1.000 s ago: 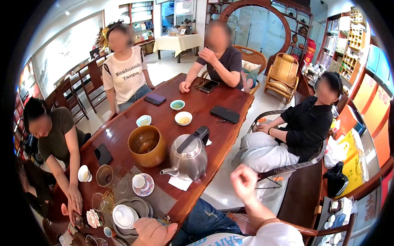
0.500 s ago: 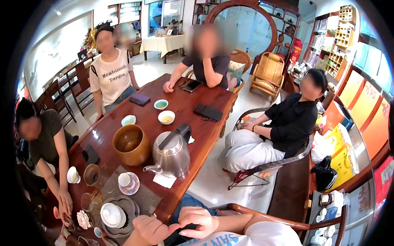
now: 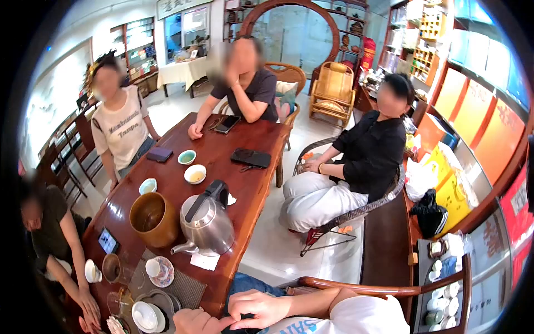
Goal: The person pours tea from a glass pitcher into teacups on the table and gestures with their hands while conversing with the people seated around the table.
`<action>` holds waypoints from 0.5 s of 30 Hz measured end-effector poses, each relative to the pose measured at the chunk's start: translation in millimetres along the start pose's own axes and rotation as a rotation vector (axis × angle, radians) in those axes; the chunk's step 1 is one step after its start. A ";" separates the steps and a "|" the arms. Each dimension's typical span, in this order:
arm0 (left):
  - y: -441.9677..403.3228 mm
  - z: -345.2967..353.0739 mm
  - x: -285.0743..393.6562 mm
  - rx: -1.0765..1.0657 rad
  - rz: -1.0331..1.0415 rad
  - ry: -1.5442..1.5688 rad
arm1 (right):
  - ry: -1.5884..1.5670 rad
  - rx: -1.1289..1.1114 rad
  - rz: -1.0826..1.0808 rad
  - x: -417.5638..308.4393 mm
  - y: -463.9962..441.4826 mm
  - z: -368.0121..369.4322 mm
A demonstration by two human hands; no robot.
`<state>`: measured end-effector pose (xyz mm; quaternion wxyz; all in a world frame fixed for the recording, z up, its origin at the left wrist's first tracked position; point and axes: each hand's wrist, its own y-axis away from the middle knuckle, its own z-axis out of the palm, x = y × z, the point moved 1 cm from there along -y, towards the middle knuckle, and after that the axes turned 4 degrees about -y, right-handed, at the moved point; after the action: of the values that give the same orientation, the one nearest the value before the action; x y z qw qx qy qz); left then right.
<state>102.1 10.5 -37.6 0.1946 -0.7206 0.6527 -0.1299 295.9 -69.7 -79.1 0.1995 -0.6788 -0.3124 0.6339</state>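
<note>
My left hand (image 3: 196,322) is closed at the bottom edge, near the gaiwan, with its thumb pointing toward my other hand. My right hand (image 3: 258,308) is closed too, fingers curled, and meets the left thumb over my lap. I see nothing held in either. Left of them a white lidded gaiwan (image 3: 146,317) stands on a dark scalloped tray (image 3: 167,303). Behind it, a small white cup (image 3: 153,269) rests on a patterned saucer (image 3: 163,276), partly over a woven grey mat (image 3: 189,286). A steel kettle (image 3: 210,225) stands beyond on the wooden table (image 3: 250,206).
A brown wooden bowl (image 3: 153,228), several tea bowls and phones stand or lie across the table. People sit or stand around it: one at left, two at the far side, one in a chair at right. A wooden armrest (image 3: 356,288) curves by my right arm.
The view has shifted, so the table and people appear further left. The phone at the table's left shows a lit screen that was dark before. My hands stay together.
</note>
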 end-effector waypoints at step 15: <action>-22.9 -23.2 4.6 0.174 0.012 0.069 | 0.109 -0.030 -0.049 -10.5 -6.3 5.5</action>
<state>112.7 5.0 -7.0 0.2347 -0.6923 0.6494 -0.2095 289.4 -72.9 -67.8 0.2213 -0.7074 -0.3272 0.5862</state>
